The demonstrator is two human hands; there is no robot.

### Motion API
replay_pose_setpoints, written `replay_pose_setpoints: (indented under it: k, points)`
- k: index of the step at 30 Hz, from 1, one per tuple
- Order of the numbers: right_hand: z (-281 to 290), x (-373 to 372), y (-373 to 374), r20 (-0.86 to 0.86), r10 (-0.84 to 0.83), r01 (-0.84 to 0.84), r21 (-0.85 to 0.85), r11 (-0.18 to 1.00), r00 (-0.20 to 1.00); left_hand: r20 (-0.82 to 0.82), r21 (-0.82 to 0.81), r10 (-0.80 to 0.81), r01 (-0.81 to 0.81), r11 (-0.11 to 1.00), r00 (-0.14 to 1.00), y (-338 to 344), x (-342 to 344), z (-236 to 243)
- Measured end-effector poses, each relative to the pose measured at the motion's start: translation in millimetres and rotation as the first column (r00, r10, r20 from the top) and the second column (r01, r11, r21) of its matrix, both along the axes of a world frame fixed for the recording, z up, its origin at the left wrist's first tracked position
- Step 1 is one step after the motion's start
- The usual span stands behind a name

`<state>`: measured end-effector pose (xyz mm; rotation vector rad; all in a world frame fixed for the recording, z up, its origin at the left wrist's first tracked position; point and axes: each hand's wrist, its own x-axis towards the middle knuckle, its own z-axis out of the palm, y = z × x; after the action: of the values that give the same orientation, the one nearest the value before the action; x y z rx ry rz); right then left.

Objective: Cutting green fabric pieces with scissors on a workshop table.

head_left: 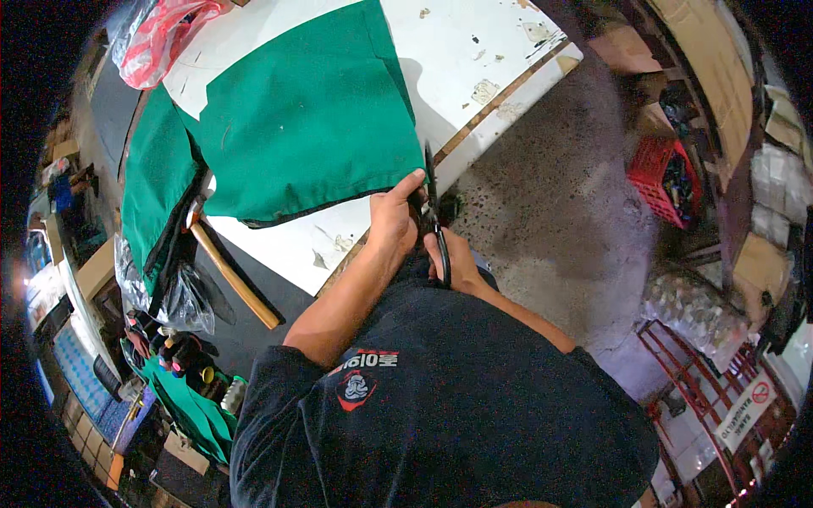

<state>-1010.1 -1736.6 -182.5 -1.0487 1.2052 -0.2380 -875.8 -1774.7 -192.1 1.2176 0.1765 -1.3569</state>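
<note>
A large piece of green fabric (pixel 313 118) with a dark underside lies over the white table. My left hand (pixel 394 216) pinches its near right corner, with the thumb on top. Scissors with black handles (pixel 442 254) are in my right hand (pixel 460 261), closed around the grips just right of the left hand. Their dark blades (pixel 430 165) point away from me along the fabric's right edge. How far the blades are apart is too small to tell. More green fabric (pixel 157 182) hangs at the table's left side.
A hammer with a wooden handle (pixel 233 275) lies left of my left forearm. A red-and-white striped plastic bag (pixel 169 38) sits at the table's far left. On the right floor stands a red crate (pixel 665 182), with a red metal rack (pixel 699 372) nearer me.
</note>
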Motion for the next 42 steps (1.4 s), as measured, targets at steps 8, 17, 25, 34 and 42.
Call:
replay_pose_setpoints:
  k: [8,17,25,34,42]
  points:
    - [-9,-45,-25,0.195,-0.297,0.324,-0.125,0.938,0.935,-0.300,-0.127,0.047,-0.089,0.988,0.953,27,23,-14]
    - [62,-96,-178,-0.647,-0.237,-0.274,-0.586,0.763,0.725,-0.157,-0.118,0.326,-0.345,0.931,0.932,29,56,3]
    - [17,-41,-313,-0.728,-0.001,-0.658,-0.621,0.426,0.686,0.641,-0.101,0.217,-0.199,0.975,0.737,28,125,119]
    - [-11,-42,-348,-0.687,0.121,-0.694,-0.685,0.221,0.716,0.629,0.772,-0.758,-0.249,0.585,0.170,122,87,153]
    - [-4,-45,-360,-0.668,0.158,-0.684,-0.690,0.236,0.728,0.522,0.852,-0.761,-0.273,0.447,0.385,177,69,93]
